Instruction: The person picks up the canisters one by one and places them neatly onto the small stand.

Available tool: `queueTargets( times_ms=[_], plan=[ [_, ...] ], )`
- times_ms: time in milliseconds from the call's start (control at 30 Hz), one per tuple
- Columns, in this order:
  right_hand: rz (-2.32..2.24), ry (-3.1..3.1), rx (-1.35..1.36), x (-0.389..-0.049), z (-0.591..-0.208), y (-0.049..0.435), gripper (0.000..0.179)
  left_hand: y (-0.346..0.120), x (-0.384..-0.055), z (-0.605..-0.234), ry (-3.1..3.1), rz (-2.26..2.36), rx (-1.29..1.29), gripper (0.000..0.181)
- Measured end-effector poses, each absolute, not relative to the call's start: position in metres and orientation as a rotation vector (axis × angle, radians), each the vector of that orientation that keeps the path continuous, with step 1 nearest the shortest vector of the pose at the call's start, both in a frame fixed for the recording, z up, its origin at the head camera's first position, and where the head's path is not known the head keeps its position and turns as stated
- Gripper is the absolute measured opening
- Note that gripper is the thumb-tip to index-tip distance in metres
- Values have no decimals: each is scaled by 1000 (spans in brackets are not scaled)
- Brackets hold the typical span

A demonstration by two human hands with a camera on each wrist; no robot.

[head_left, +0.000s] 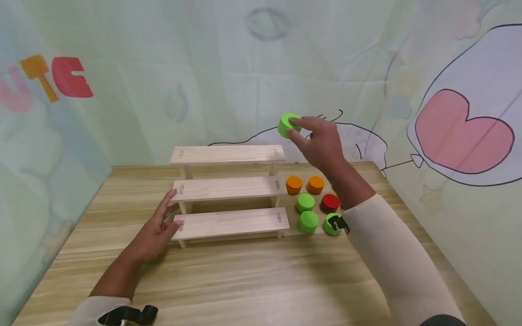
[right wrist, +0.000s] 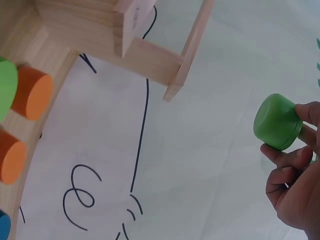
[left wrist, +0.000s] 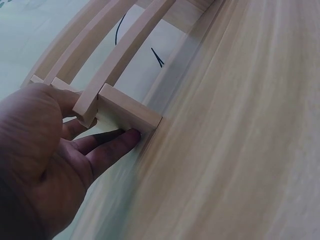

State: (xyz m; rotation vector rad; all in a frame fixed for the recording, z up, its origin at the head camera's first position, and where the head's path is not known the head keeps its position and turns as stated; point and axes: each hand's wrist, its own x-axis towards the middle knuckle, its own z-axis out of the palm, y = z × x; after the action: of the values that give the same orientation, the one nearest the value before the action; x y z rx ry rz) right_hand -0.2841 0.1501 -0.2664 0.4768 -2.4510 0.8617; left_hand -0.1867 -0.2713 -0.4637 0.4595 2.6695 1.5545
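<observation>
Our hands are well apart. Our right hand (head_left: 322,141) pinches a green round block (head_left: 287,127) between thumb and fingers, holding it in the air. Our left hand (head_left: 152,237) grips the near-left end of a three-tiered wooden stand (head_left: 230,188), thumb on the lowest tier. Below our right hand, beside the stand on the counter (head_left: 228,285), sit two orange blocks (head_left: 316,184), a red block (head_left: 330,203) and three other green blocks (head_left: 308,222). Behind both hands hangs a pale, cartoon-printed backdrop (head_left: 228,72).
</observation>
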Motion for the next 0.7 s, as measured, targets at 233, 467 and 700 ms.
queueTargets(
  times_ms=[233, 467, 700],
  plan=[
    [876, -2500, 523, -306, -261, 115, 37, -272, -189, -463, 2663, 1569, 464, 88],
    [936, -2481, 688, -326, -267, 78, 34, -278, -183, -464, 2678, 1549, 448, 89],
    [920, -2506, 833, -330, -273, 35, 36, -279, -181, -465, 2689, 1564, 449, 88]
  ],
)
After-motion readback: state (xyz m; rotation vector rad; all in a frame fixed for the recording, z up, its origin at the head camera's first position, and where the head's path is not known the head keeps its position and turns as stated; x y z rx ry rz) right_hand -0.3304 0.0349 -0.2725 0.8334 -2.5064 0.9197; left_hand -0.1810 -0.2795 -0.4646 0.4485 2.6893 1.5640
